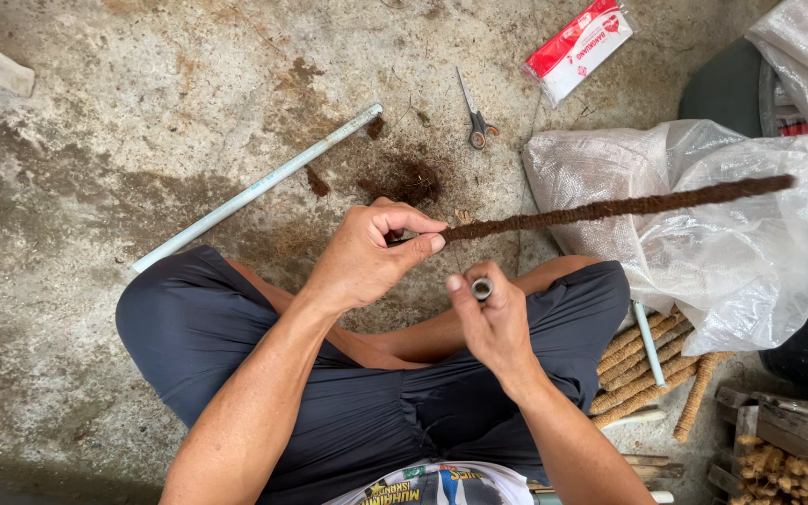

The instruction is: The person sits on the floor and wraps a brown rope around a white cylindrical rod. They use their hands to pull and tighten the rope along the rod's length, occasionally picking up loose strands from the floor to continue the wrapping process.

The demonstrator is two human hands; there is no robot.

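Note:
A long stick wrapped in dark brown coir fibre (610, 208) stretches from the middle of the view to the upper right. My left hand (367, 257) pinches its near end between thumb and fingers. My right hand (490, 323) sits just below and to the right, closed around a small grey spool (482, 288) whose round end faces up. A thin thread seems to run from the spool up to the stick. I sit cross-legged on a concrete floor in dark shorts (236, 337).
A white pipe (254, 190) lies diagonally on the floor. Scissors (475, 122) and a red-and-white packet (580, 47) lie further off. Clear plastic sacks (731, 224) sit at the right, with several tan wrapped sticks (642, 369) beside my knee and a wooden crate (787, 449).

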